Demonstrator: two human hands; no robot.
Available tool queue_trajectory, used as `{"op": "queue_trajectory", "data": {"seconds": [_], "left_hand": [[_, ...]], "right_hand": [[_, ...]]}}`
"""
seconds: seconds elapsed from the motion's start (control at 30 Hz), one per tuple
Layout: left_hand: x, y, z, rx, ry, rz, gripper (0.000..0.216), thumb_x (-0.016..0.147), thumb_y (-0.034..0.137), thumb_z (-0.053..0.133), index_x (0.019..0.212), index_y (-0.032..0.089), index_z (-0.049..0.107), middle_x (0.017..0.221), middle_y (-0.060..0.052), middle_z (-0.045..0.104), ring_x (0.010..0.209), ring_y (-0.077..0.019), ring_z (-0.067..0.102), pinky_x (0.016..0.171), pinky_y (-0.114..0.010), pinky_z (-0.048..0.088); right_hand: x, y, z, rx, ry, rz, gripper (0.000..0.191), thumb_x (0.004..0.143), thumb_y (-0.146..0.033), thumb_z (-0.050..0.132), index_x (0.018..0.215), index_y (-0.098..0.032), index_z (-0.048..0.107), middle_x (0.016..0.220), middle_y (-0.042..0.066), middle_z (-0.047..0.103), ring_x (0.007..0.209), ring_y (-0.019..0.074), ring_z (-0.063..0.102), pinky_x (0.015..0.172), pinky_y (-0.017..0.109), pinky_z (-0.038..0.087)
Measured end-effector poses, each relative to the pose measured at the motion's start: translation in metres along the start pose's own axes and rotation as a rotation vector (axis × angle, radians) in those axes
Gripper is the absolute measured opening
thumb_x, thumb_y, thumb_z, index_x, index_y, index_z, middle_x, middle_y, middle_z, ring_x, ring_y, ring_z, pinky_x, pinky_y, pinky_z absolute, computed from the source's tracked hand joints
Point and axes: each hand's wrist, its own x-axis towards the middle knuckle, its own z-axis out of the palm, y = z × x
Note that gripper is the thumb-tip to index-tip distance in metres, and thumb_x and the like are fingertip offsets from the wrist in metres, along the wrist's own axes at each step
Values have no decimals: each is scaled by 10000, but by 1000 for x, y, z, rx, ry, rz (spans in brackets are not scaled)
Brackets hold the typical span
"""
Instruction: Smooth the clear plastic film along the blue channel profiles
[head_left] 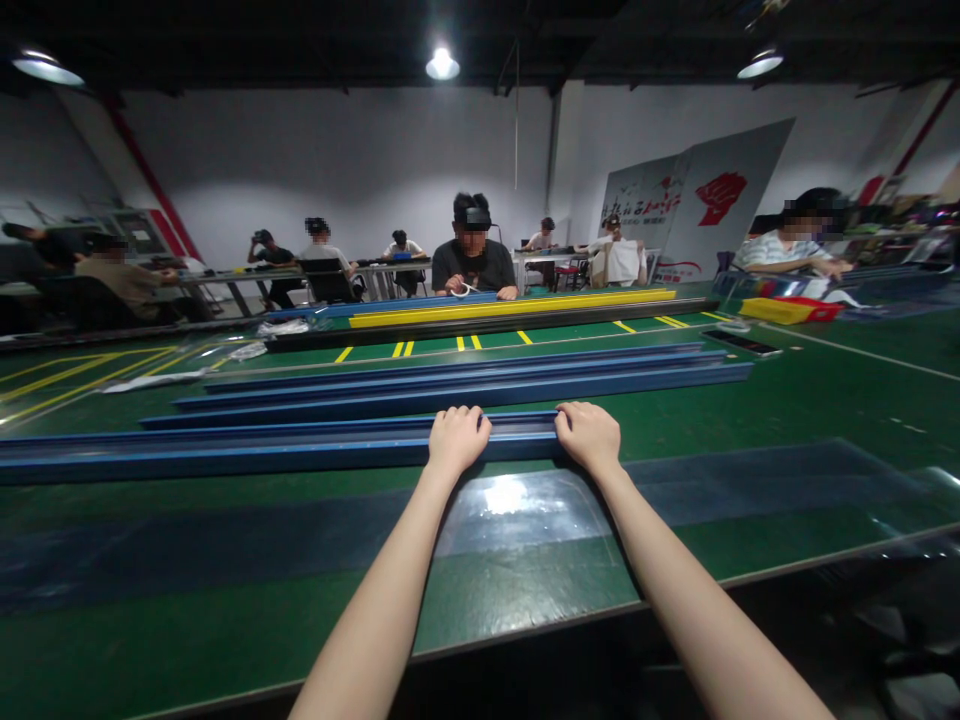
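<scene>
A long blue channel-shaped strip point(300, 447) lies across the green table, running off the left edge of the view. My left hand point(459, 438) is closed over it, fingers curled round the far rim. At the strip's right end my right hand point(590, 437) grips it in the same way, covering the tip. The short length between my hands shows its hollow inside. Just beyond lie more blue strips point(465, 385), roughly parallel to the one I hold. The undersides of my fingers are hidden.
Clear plastic film point(525, 510) covers the green table point(300, 650) near its front edge. Farther back lie a yellow strip point(517, 308), a black strip point(487, 328), a phone point(742, 343) and a yellow tray point(776, 311). A co-worker point(474, 260) sits opposite.
</scene>
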Motion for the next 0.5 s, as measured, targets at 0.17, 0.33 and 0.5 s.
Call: {"op": "queue_trajectory", "data": {"seconds": [0.17, 0.33, 0.5], "left_hand": [[0, 0, -1, -14, -9, -4, 336, 871, 304, 290, 975, 185, 586, 979, -84, 630, 947, -224, 540, 805, -347, 366], [0, 1, -1, -4, 4, 5, 336, 869, 303, 290, 964, 182, 589, 963, -82, 634, 930, -225, 544, 791, -347, 370], [0, 0, -1, -12, -16, -6, 336, 870, 308, 289, 974, 189, 586, 987, -80, 630, 950, -221, 537, 807, -346, 365]], "right_hand": [[0, 0, 0, 3, -1, 2, 347, 827, -264, 334, 908, -212, 668, 913, 34, 671, 843, 150, 569, 729, 244, 341], [0, 0, -1, 15, 8, 1, 343, 826, -266, 338, 903, -211, 668, 917, 30, 672, 845, 151, 571, 723, 243, 342], [0, 0, -2, 1, -7, -5, 346, 829, -273, 335, 913, -213, 665, 916, 35, 671, 842, 152, 570, 719, 244, 344]]}}
